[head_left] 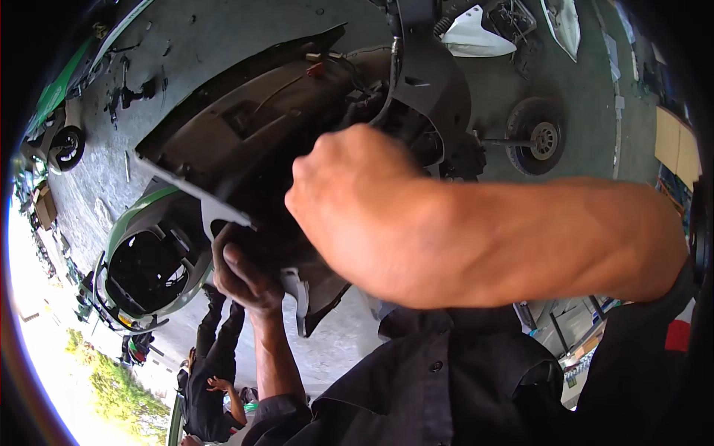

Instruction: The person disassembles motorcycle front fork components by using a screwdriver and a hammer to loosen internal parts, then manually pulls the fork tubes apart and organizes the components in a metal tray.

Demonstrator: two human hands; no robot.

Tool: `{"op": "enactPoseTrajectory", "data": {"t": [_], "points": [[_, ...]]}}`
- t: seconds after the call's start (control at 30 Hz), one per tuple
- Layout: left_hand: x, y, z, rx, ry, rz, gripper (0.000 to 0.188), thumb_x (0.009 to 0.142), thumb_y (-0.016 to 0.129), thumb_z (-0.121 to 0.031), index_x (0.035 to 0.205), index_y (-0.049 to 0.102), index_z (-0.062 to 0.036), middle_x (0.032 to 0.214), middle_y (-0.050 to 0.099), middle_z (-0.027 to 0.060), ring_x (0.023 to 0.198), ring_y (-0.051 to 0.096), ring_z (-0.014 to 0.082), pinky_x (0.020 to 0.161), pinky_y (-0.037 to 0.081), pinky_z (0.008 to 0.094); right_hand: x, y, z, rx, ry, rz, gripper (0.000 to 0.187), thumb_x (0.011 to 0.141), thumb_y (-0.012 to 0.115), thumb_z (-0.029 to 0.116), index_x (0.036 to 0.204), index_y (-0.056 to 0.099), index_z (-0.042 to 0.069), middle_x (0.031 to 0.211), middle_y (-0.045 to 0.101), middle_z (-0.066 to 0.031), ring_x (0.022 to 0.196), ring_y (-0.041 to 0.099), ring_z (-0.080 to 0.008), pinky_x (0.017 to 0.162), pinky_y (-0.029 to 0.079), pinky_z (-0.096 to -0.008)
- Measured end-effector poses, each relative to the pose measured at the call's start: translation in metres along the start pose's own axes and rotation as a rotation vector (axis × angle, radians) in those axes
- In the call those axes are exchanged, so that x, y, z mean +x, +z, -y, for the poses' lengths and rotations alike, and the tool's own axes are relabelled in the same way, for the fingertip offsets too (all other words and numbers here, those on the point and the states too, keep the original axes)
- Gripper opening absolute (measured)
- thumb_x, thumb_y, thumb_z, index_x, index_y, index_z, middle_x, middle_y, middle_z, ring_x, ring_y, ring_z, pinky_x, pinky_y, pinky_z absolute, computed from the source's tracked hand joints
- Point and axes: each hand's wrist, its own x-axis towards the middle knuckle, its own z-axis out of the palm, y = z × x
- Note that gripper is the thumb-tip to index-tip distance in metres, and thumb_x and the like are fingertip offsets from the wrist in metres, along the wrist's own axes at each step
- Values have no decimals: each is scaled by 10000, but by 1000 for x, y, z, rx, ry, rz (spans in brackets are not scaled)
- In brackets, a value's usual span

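Grips the lower edge of a dark curved panel [245, 123] with the left hand [245, 271] and holds the right hand [357, 178], curled and slightly blurred, over the panel near a black cover [435, 97], with the inside of the curl hidden. Shows a green-rimmed shell [132, 221] just left of the left hand, a person in dark clothes [210, 398] farther off toward the lower left, and, well apart on the grey floor [223, 37], a black wheel [534, 140] and a white panel [474, 37].

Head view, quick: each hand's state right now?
Left hand: closed, holding the dark panel.
Right hand: closed; whether it holds anything cannot be told.
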Motion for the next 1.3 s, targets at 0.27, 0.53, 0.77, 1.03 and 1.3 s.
{"op": "enactPoseTrajectory", "data": {"t": [0.27,0.53,0.77,1.03,1.3], "points": [[2,-10,-1,-125,-45,-17,439,1019,386,-334,1016,616,41,782,677,103,660,612,141,652,488,277,1,1,19,113,-279,-241,269,759,640,130,926,661,-79,835,664,-229,801,681,-337,664,559,-403],[-4,-11,6,-248,-5,-150,435,1023,374,-328,1047,608,37,777,661,98,632,595,132,615,473,262,-21,23,50,495,-210,-678,435,755,664,142,1072,553,-134,816,618,-251,698,659,-408,637,574,-413],[-11,-7,9,-311,-57,-179,477,1016,373,-382,1063,599,35,833,659,110,738,625,183,687,492,305,9,41,59,234,-452,-1023,300,722,736,219,916,599,37,872,586,-79,879,584,-263,786,507,-363],[-47,-10,35,-662,-377,-314,603,952,400,-511,1184,497,37,1023,617,172,935,595,248,860,461,373,50,43,77,559,-835,-863,302,711,667,137,965,573,5,834,624,-151,777,645,-312,699,538,-408],[-39,-18,32,-887,-427,-421,805,895,402,-639,1311,375,49,1117,573,209,1077,556,300,977,421,429,54,24,93,347,-929,-540,238,803,604,128,965,600,-47,606,591,-138,559,621,-338,525,515,-440]]}}
